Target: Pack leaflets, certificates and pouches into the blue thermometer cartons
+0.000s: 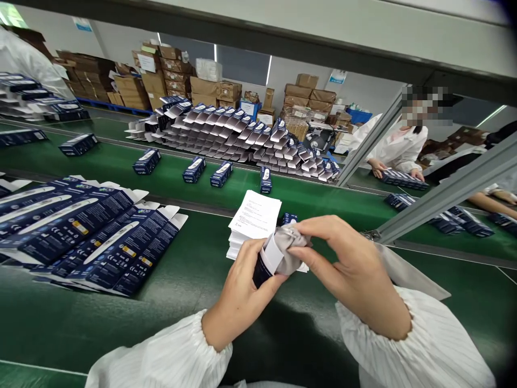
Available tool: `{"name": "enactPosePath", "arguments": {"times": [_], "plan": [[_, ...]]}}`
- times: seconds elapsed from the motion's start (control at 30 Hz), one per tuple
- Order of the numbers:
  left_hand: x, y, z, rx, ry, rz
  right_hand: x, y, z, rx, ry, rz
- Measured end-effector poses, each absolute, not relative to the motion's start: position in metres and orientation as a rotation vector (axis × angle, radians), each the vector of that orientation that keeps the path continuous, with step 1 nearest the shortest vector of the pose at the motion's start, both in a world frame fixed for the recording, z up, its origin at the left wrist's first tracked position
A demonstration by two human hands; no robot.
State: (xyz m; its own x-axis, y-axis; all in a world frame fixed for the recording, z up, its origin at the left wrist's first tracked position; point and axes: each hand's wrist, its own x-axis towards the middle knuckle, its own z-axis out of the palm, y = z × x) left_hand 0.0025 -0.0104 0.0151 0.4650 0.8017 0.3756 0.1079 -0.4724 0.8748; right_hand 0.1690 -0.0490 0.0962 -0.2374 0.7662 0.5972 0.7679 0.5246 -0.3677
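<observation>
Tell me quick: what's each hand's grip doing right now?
Left hand: shut on the dark box.
Right hand: fingers pinching the grey pouch at the box's open end.

Small dark box (262,272) — upright, a grey pouch (287,249) at its open top.

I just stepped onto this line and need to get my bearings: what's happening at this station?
A person in white sleeves holds a small dark box upright in the left hand, while the right hand pinches a grey pouch at its open top. A stack of white leaflets lies just behind on the green belt, flat blue cartons are fanned out to the left, and a co-worker handles boxes across the line.
</observation>
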Motion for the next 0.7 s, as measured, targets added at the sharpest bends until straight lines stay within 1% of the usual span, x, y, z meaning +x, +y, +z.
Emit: {"name": "enactPosePath", "arguments": {"times": [0.1,0.17,0.23,0.3,0.4,0.47,0.5,0.6,0.7], "plan": [[-0.006,-0.008,0.017,1.878,0.771,0.967,0.165,-0.044,0.090,-1.327,-2.253,-0.024],[-0.011,-0.008,0.016,1.856,0.790,0.903,0.164,-0.044,0.082,-1.324,-2.301,0.042],[-0.015,-0.010,0.012,1.797,0.798,0.883,0.164,-0.048,0.071,-1.295,-2.138,0.128],[-0.015,-0.016,0.005,1.719,0.800,0.913,0.160,-0.053,0.055,-1.330,-1.771,0.256],[-0.008,-0.027,-0.007,1.616,0.788,0.986,0.146,-0.060,0.029,-1.382,-1.234,0.674],[-0.002,-0.033,-0.011,1.529,0.760,1.015,0.134,-0.063,0.015,-1.332,-1.032,0.935],[0.002,-0.035,-0.010,1.477,0.748,1.021,0.129,-0.064,0.012,-1.304,-0.962,1.001],[0.009,-0.037,-0.001,1.324,0.760,0.979,0.120,-0.066,0.010,-1.270,-0.883,1.046],[0.012,-0.034,0.011,1.197,0.756,0.924,0.118,-0.065,0.014,-1.301,-0.987,1.011]]}}
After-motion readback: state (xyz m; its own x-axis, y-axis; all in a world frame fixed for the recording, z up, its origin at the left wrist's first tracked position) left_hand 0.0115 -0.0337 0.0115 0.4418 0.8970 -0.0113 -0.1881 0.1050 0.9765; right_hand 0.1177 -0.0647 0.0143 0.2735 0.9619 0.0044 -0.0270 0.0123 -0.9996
